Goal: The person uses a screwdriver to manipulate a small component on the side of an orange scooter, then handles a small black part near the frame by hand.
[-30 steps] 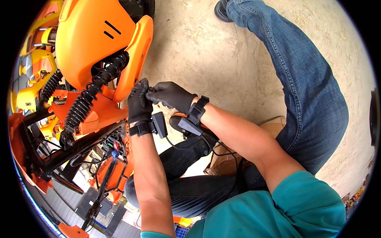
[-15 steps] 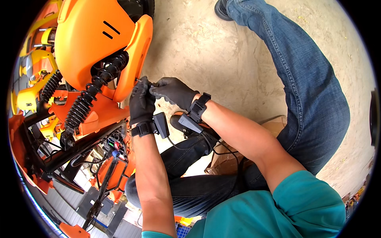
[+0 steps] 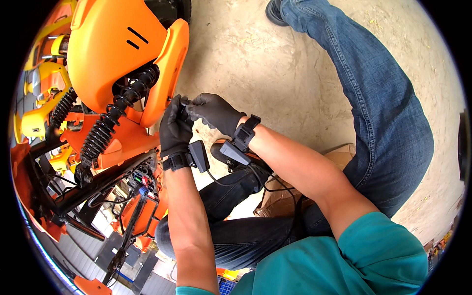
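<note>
Both my hands wear black gloves and meet at the lower edge of an orange plastic fender panel (image 3: 166,73) of a small vehicle. My left hand (image 3: 174,129) is curled beside the panel edge, fingers closed around a small dark part (image 3: 183,104) I cannot make out clearly. My right hand (image 3: 214,112) pinches the same spot from the right. Each wrist carries a black strapped device with a cable. A black coil spring shock absorber (image 3: 115,118) runs diagonally just left of my hands.
The orange vehicle body (image 3: 108,44) and black frame tubes (image 3: 78,191) with bundled wires fill the left side. My legs in blue jeans (image 3: 383,113) stretch over a sandy concrete floor (image 3: 275,64). A flattened brown cardboard piece (image 3: 275,199) lies under my knee.
Both hands have shifted slightly up and toward the panel edge, staying together on the same spot. Nothing else has moved.
</note>
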{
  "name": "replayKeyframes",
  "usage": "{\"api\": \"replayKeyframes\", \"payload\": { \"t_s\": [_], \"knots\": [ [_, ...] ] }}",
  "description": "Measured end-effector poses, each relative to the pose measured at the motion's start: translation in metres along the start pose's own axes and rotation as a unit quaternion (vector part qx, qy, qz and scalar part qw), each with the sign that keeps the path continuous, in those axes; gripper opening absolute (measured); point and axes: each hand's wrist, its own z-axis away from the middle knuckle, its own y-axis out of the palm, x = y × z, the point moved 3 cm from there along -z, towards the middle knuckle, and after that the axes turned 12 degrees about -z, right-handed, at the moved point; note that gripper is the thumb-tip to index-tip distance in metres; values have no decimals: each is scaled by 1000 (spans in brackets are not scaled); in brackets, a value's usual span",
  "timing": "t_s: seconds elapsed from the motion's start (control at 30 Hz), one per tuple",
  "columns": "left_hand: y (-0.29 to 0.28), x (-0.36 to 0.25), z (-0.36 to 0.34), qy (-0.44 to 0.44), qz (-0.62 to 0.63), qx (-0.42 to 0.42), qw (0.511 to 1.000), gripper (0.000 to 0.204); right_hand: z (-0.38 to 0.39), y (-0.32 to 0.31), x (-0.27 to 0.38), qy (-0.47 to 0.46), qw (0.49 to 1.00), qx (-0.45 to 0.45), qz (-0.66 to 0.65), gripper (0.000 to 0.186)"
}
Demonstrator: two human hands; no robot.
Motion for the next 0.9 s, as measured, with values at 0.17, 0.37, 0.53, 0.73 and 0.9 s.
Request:
{"api": "replayKeyframes", "payload": {
  "t_s": [0.17,0.37,0.53,0.73,0.9],
  "knots": [
    [-35,7,-20,56,-83,23,995,19,3,8,4,-77,995,-14,66,24],
    [-13,3,-6,7,-28,-46,999,23,-2,3,4,-34,999,-35,7,20],
    [-6,-3,-2,-4,51,48,998,30,-7,0,-1,-65,998,-18,5,19],
    [3,1,1,17,87,-3,996,31,-4,-8,-1,-42,999,-4,-29,23],
    [-13,10,-12,20,65,-46,997,29,-1,-11,0,0,999,7,-32,23]
  ]
}}
